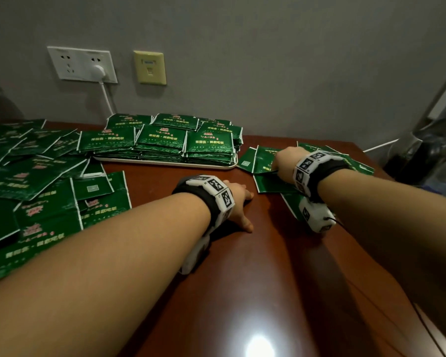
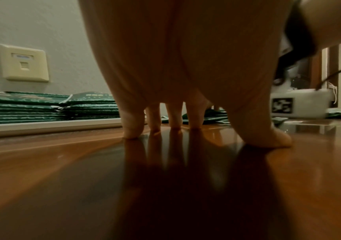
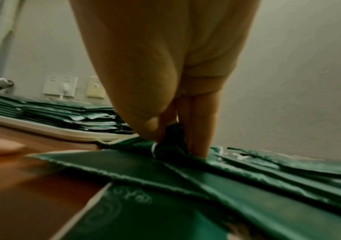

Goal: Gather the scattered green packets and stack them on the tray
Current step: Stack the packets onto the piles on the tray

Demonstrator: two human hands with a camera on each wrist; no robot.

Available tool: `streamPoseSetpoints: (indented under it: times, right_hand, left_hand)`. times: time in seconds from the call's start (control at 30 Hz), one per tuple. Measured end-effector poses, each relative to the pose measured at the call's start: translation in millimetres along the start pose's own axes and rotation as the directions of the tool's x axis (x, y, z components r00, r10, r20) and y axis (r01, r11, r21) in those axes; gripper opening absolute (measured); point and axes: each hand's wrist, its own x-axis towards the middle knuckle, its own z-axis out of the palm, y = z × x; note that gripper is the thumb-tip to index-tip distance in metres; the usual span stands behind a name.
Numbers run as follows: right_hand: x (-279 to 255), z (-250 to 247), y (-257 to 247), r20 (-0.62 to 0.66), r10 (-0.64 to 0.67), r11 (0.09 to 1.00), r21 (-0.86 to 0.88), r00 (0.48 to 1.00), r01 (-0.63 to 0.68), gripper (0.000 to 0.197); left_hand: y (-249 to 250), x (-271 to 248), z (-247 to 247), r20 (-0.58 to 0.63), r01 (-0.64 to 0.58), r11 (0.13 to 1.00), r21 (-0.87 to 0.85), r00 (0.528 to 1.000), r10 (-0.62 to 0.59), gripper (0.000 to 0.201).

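A white tray (image 1: 165,163) at the back of the brown table carries neat stacks of green packets (image 1: 162,140). More green packets lie scattered at the left (image 1: 36,181), and a smaller pile lies right of the tray (image 1: 268,184). My right hand (image 1: 281,161) reaches down into that pile. In the right wrist view its thumb and fingers (image 3: 200,142) pinch the raised edge of a green packet (image 3: 171,139). My left hand (image 1: 240,202) stands on bare wood in front of the tray. Its straight fingers (image 2: 131,129) and thumb touch the table and hold nothing.
A white power socket (image 1: 81,64) with a plug and cable and a cream data socket (image 1: 150,67) are on the grey wall behind the tray. Dark bottles and clutter (image 1: 422,161) stand beyond the table's right edge. Bare wood (image 1: 242,292) stretches toward me.
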Motion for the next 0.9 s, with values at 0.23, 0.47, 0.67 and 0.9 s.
streamPoseSetpoints:
  times: [0.23, 0.47, 0.67, 0.9]
  right_hand:
    - [-99, 9, -14, -0.084, -0.100, 0.974, 0.194, 0.991, 0.115, 0.039]
    - [-183, 6, -65, -0.203, -0.279, 0.903, 0.276, 0.938, 0.329, 0.045]
    - [-215, -12, -95, -0.276, -0.452, 0.801, 0.292, 0.848, 0.522, 0.038]
    - [-173, -2, -100, 0.002, -0.220, 0.953, 0.212, 0.975, 0.215, 0.099]
  left_hand:
    - [2, -31, 5, -0.110, 0.028, 0.952, -0.305, 0.992, -0.064, 0.054]
    - [-33, -87, 10, -0.175, 0.125, 0.672, -0.730, 0.916, -0.361, 0.061]
    - [-63, -142, 16, -0.252, 0.216, 0.836, -0.504, 0.889, -0.382, 0.016]
    - [-84, -176, 25, -0.337, 0.269, 0.920, -0.284, 0.871, -0.358, 0.019]
